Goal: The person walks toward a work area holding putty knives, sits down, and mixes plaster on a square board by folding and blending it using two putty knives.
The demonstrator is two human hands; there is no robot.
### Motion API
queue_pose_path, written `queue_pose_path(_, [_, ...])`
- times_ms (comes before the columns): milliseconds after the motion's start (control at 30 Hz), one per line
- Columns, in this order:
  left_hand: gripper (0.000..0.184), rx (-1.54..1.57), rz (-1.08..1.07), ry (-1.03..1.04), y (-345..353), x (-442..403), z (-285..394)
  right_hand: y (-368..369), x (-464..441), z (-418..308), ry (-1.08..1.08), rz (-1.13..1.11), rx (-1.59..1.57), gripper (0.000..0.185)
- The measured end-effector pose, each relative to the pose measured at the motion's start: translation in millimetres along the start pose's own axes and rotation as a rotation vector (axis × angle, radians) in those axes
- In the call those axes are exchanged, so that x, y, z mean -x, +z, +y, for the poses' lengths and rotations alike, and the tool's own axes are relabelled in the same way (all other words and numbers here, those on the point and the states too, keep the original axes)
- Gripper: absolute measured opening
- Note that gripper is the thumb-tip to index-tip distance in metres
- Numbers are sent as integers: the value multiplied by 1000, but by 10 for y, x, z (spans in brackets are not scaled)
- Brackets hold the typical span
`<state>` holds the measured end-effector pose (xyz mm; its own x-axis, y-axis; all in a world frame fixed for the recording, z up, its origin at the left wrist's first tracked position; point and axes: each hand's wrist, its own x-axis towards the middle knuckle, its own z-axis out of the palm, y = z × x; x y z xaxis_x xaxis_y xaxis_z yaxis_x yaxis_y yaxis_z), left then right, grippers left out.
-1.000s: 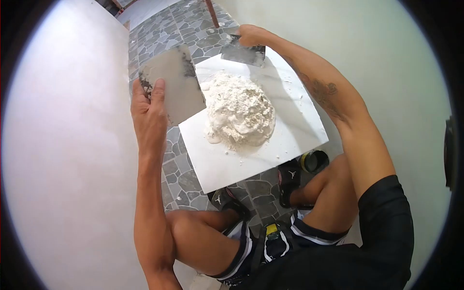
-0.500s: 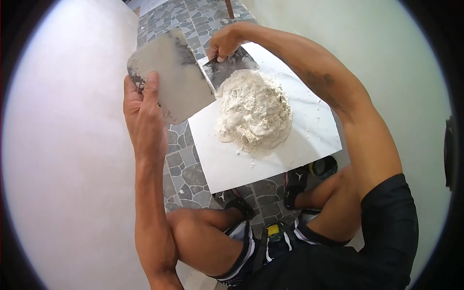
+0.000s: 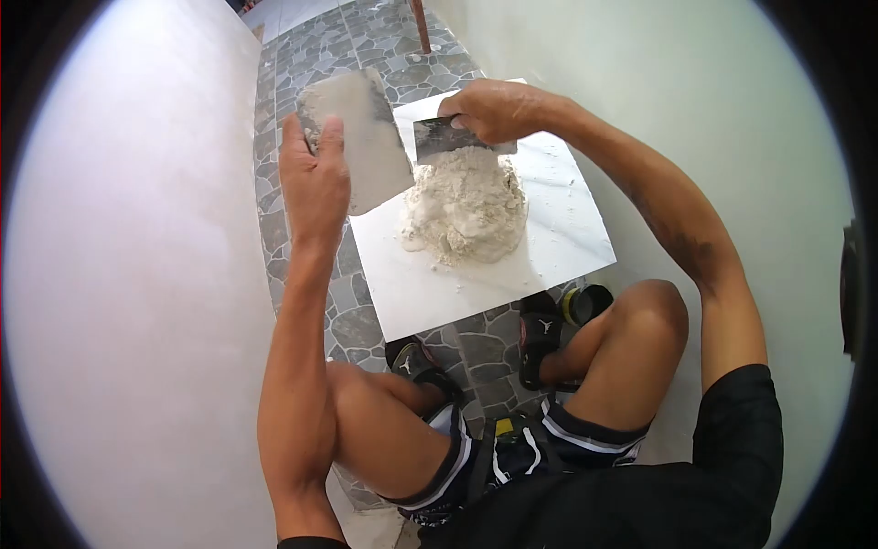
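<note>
My left hand (image 3: 315, 178) grips a wide flat plate (image 3: 357, 142) smeared with grey-white paste, its thumb on the face and its fingers at the left edge. My right hand (image 3: 494, 112) is closed on a dark metal scraper (image 3: 444, 137), whose blade lies at the far edge of the mound. The heap of off-white, partly wet powder (image 3: 466, 210) rests on a white board (image 3: 402, 297). The plate's right edge overhangs the board's left side, close to the scraper.
Grey stone-patterned floor (image 3: 347, 306) runs under the board, between pale walls on both sides. A reddish-brown post (image 3: 420, 26) stands at the far end. A dark round container (image 3: 587, 305) sits beside my right foot. My knees flank the board's near side.
My right hand moved the scraper left toward the plate, then back right onto the far edge of the mound. The view has shifted slightly, and my left hand still holds the plate.
</note>
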<state>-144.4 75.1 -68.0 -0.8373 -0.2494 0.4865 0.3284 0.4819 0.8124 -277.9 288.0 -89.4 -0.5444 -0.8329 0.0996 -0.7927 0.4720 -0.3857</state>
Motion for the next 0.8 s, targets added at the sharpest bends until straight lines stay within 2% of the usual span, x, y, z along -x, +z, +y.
queue_pose_path(133, [24,-145,18,93,158,41,-40,124,159,32,166,19,-49,24])
queue_pose_path(300, [29,-238,-61,38,418,149,-61,146,310,69,355,66,-238,21])
queue_pose_path(400, [31,-278,-124,3,610,259,108,152,377,-14,446,185,-364,20])
queue_pose_path(500, [31,-344,-149,-1,816,322,147,224,384,-46,398,292,-630,27])
queue_pose_path(633, [28,-343,-125,65,932,328,159,237,481,-221,425,381,-480,27])
queue_pose_path(733, [34,-402,-118,-9,914,304,159,169,666,-359,351,411,-436,25])
queue_pose_path(800, [30,-411,-134,30,880,280,127,85,811,-390,361,439,-535,24])
